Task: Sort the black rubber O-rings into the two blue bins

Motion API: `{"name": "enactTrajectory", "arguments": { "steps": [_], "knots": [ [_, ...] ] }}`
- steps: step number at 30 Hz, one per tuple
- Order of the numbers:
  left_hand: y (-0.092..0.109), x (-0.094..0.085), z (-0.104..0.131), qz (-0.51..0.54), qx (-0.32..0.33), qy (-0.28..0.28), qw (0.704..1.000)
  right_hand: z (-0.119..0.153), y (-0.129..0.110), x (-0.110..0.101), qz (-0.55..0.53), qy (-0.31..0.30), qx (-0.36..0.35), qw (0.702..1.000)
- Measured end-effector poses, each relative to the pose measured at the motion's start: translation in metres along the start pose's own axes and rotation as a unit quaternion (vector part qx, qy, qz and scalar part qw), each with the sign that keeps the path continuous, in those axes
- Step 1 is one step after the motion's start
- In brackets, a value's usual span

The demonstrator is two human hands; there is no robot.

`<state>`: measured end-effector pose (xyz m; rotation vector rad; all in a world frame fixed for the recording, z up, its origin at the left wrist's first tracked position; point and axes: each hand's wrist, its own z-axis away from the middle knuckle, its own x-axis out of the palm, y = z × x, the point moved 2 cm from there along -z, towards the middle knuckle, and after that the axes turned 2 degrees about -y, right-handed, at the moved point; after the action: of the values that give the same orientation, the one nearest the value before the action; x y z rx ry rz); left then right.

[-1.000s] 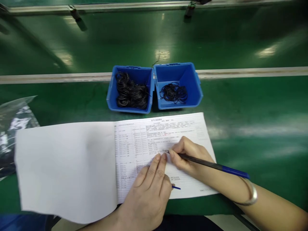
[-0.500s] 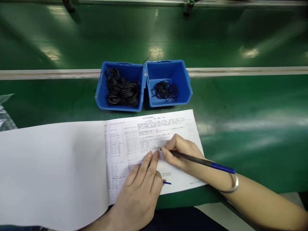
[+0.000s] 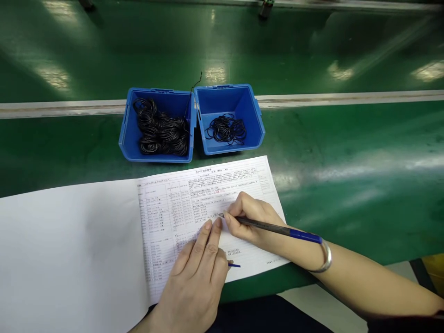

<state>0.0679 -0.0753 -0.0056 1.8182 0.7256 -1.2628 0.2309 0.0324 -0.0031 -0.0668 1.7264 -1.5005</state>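
Observation:
My right hand (image 3: 255, 217) grips a pen (image 3: 268, 225) with a dark barrel and a blue rear end. Its tip touches the printed sheet (image 3: 256, 266), at the end of a short handwritten line. My left hand (image 3: 197, 277) lies palm down on the same page, two fingers stretched toward the pen tip. Its index finger is bent, and a slim blue pen cap (image 3: 234, 265) pokes out from beneath it, mostly hidden. To the left, a blank white page (image 3: 69, 249) is folded over, joined to the printed sheet.
Two blue bins (image 3: 156, 159) stand side by side beyond the paper. Coiled black cables (image 3: 161, 132) fill much of the left one; the right holds a smaller black cable bundle (image 3: 227, 129). A pale strip (image 3: 312, 99) crosses the green table (image 3: 329, 185) behind them.
The whole view has shifted, so the bins and paper appear further left. The handwritten line looks slightly longer. Both hands keep their grip and place on the page.

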Motion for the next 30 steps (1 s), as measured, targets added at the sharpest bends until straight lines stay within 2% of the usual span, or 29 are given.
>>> {"name": "enactTrajectory", "arguments": {
  "steps": [4,15,22,30],
  "knots": [
    [0.0003,0.0000,0.0000,-0.001,-0.001,-0.002,1.000,-0.0005,-0.0013,-0.0014,0.009,0.023,0.010,1.000],
    [-0.0019,-0.0009,0.0001,-0.016,0.018,-0.010,1.000,-0.0002,-0.0010,-0.0023,0.046,0.019,0.020,0.999],
    [-0.0044,-0.0036,-0.0022,-0.031,0.020,-0.006,0.999,-0.0005,-0.0020,-0.0046,0.047,0.059,0.011,0.997],
    [-0.0026,-0.0031,-0.0002,-0.014,0.018,-0.020,1.000,0.0024,-0.0006,-0.0048,0.040,0.056,0.016,0.998]
  ]
}}
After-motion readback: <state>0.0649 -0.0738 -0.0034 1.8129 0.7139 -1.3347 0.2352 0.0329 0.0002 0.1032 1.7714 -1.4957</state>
